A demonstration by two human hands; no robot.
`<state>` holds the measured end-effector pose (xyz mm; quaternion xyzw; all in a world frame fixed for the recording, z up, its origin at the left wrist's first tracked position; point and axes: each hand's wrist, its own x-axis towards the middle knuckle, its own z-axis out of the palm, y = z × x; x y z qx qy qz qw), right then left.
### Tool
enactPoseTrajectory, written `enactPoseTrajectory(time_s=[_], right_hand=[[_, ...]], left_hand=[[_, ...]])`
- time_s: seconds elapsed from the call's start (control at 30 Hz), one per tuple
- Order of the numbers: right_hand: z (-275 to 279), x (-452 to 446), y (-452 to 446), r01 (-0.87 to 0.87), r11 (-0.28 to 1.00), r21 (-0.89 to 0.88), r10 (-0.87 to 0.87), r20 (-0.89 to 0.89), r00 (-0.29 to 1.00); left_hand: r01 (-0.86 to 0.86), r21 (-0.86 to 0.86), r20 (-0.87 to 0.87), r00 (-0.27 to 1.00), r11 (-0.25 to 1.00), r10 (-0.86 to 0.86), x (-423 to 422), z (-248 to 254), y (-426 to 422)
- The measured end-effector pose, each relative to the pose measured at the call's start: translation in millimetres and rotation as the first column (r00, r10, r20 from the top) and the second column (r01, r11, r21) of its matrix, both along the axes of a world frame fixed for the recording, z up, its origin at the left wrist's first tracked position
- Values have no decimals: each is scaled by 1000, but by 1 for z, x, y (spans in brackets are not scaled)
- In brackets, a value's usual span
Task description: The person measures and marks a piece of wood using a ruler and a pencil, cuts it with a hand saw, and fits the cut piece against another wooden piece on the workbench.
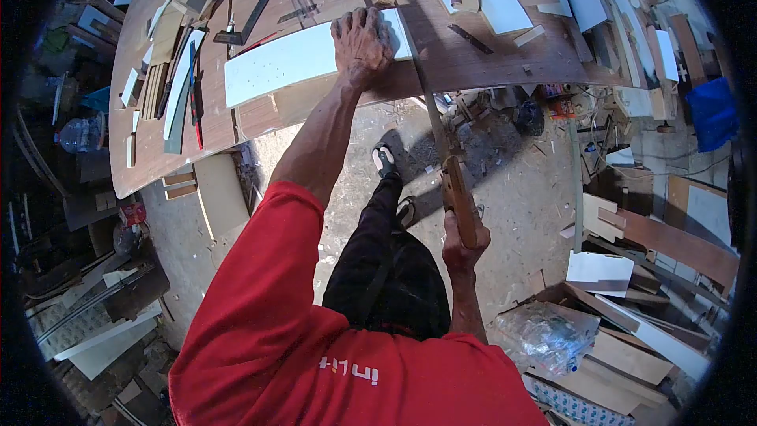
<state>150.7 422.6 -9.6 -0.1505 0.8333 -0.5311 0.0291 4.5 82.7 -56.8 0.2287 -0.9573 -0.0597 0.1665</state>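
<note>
A long white board (280, 67) lies along the near edge of the brown table. My left hand (363, 43) bears down on its right part, fingers bent over toward the far edge. My right hand (465, 241) is wrapped round the wooden handle of a hand saw (457, 197), below the table edge. From the handle, the narrow saw blade (435, 122) runs up to the right end of the board. Whether the teeth are in the wood, I cannot tell. A dark shadow lies beside the blade on the tabletop.
On the table (536, 67) are white panel offcuts (505, 8), a dark metal square (229, 37), and a blue pencil-like strip (192, 71). Scrap boards (670, 244) are heaped at the right. A clear plastic bag (548, 335) sits low right. My sandalled foot (384, 159) stands below the table.
</note>
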Motion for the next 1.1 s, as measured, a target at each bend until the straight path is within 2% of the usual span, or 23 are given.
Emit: enactPoseTrajectory(time_s=[0.23,0.3,0.4,0.53,0.6,0.7,0.73,0.8,1.03,1.1], right_hand=[[1,4,5,0,998,68,0,10,1000],[5,7,5,13,999,39,-20,163,986],[11,9,3,23,1000,2,-23,203,979],[1,12,2,-20,998,66,12,120,993],[-5,11,-2,7,1000,25,-5,-68,998],[-4,8,-8,17,1000,24,-14,-93,996],[0,9,-9,19,1000,23,-17,-92,996],[7,11,-8,29,998,51,-37,169,985],[-3,15,-3,-16,997,81,9,87,996],[-3,13,-11,37,999,33,-40,80,996]], left_hand=[[24,10,-52,998,1000,-23,1,-1,-1],[33,2,-67,997,999,-33,2,0,0],[32,-8,-52,998,999,-32,2,1,0],[30,-2,-67,997,1000,-30,-1,-4,-2],[30,-6,-86,996,1000,-31,0,-4,-3],[47,-5,-62,997,999,-47,2,-1,-3],[45,-4,-57,997,999,-45,2,-1,-3],[44,-3,-51,998,999,-44,1,-2,-3],[48,-3,-70,996,999,-48,0,-2,-3],[46,-13,-80,996,999,-47,0,-3,-4]])
